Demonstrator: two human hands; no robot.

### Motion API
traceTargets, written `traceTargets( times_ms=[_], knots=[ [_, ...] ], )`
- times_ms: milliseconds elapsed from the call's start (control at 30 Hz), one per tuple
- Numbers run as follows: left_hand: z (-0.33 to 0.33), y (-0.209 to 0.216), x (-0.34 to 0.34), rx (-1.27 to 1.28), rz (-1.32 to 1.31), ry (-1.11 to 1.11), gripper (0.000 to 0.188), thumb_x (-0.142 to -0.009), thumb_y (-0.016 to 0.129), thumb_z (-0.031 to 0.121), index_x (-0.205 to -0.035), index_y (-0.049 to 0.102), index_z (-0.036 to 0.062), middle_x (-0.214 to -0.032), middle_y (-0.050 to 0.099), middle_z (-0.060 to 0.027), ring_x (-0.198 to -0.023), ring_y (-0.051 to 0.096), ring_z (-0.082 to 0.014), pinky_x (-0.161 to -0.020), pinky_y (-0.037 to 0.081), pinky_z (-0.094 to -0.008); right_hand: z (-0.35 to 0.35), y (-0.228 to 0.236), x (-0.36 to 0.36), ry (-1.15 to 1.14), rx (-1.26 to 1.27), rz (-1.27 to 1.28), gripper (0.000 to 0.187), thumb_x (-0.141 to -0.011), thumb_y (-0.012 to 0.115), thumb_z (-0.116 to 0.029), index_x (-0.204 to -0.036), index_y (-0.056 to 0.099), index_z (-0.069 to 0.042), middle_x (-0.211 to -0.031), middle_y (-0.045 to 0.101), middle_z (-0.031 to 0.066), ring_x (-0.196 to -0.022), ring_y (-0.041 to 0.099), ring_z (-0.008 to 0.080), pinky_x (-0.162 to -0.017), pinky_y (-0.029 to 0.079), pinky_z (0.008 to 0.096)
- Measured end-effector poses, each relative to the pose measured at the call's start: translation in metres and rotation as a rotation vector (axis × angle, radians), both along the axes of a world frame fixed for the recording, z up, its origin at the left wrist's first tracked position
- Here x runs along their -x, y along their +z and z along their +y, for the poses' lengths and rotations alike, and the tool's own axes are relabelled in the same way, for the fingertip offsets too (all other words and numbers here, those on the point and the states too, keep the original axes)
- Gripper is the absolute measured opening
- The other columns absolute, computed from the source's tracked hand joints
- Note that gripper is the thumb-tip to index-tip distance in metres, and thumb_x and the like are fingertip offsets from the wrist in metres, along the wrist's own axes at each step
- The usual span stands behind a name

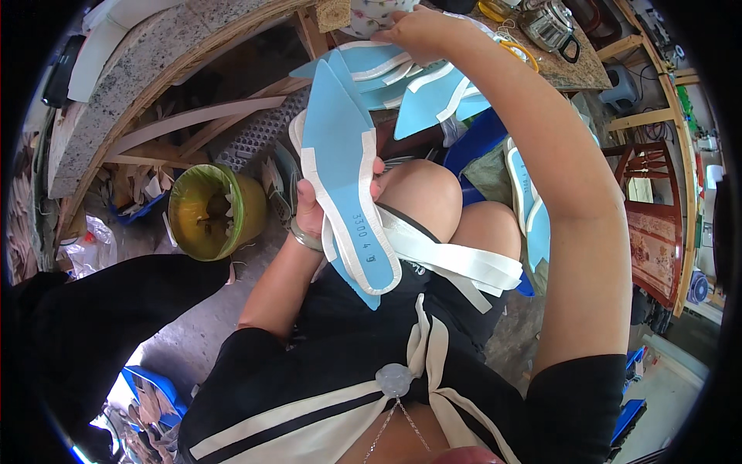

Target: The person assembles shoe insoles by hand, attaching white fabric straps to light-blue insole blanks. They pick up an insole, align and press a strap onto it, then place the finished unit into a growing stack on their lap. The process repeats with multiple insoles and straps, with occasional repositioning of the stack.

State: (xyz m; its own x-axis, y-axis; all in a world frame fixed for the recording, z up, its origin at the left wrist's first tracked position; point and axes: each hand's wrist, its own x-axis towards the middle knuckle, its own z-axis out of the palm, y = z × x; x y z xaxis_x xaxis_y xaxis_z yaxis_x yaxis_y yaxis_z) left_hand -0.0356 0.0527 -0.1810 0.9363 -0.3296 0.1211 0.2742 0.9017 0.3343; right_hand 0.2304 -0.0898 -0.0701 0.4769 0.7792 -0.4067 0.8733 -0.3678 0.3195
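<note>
My left hand is wrapped round a small stack of pointed shoe insoles, pale blue with white edging, held over my lap. The thumb is on one side and fingertips show on the other. At the top, my right hand is stretched out to a white cup with a flower print, its fingers closed at the cup's side. The cup is partly cut off by the picture's edge. Below that hand, more blue insoles lie overlapping. White strips lie across my thighs.
A yellow-green lined bin stands at left under a stone-topped bench. Blue insoles rest by a blue container to the right of my knees. A glass-and-metal teapot stands on the wooden table. A patterned chair is farther right.
</note>
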Motion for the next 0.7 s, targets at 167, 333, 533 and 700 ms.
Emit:
traceTargets(
  times_ms=[167, 333, 533, 700],
  knots=[
    [0.009, -0.003, 0.007, 0.008, -0.026, -0.003, 0.106, -0.065, 0.075, 0.063, -0.143, 0.03, 0.0078, -0.123, 0.051, -0.0199, -0.098, 0.06, -0.0267, -0.072, 0.06, -0.0338, -0.016, 0.026, 0.01, -0.051, -0.156, -0.047, 0.046, -0.076, 0.064, -0.014, -0.121, 0.058, -0.01, -0.11, 0.063, 0.0133, -0.106, 0.059, 0.0303, -0.086, 0.049, 0.0423],
    [0.011, 0.008, 0.018, 0.013, 0.008, 0.005, 0.101, -0.067, 0.064, 0.075, -0.14, 0.034, 0.0108, -0.12, 0.05, -0.0154, -0.09, 0.054, -0.0206, -0.077, 0.043, -0.031, -0.082, 0.068, 0.058, -0.177, -0.491, -0.012, 0.058, -0.071, 0.069, -0.003, -0.125, 0.052, -0.009, -0.112, 0.059, 0.0128, -0.107, 0.055, 0.033, -0.091, 0.046, 0.0414],
    [-0.019, 0.005, 0.024, 0.298, 0.03, -0.221, 0.096, -0.076, 0.064, 0.065, -0.143, 0.031, 0.0052, -0.132, 0.046, -0.0208, -0.108, 0.058, -0.0275, -0.087, 0.054, -0.0374, -0.147, 0.092, 0.15, -0.186, -0.556, -0.111, 0.075, -0.065, 0.07, 0.004, -0.134, 0.046, -0.011, -0.122, 0.053, 0.0135, -0.111, 0.052, 0.0343, -0.097, 0.043, 0.0384],
    [-0.04, 0.005, 0.037, 0.353, 0.108, -0.343, 0.09, -0.08, 0.061, 0.062, -0.144, 0.03, 0.0072, -0.135, 0.045, -0.0248, -0.112, 0.058, -0.0322, -0.094, 0.05, -0.0423, -0.193, 0.11, 0.184, -0.398, -0.801, -0.006, 0.066, -0.065, 0.072, 0.003, -0.126, 0.051, -0.007, -0.124, 0.053, 0.0135, -0.114, 0.052, 0.0324, -0.099, 0.043, 0.0377]
  ],
)
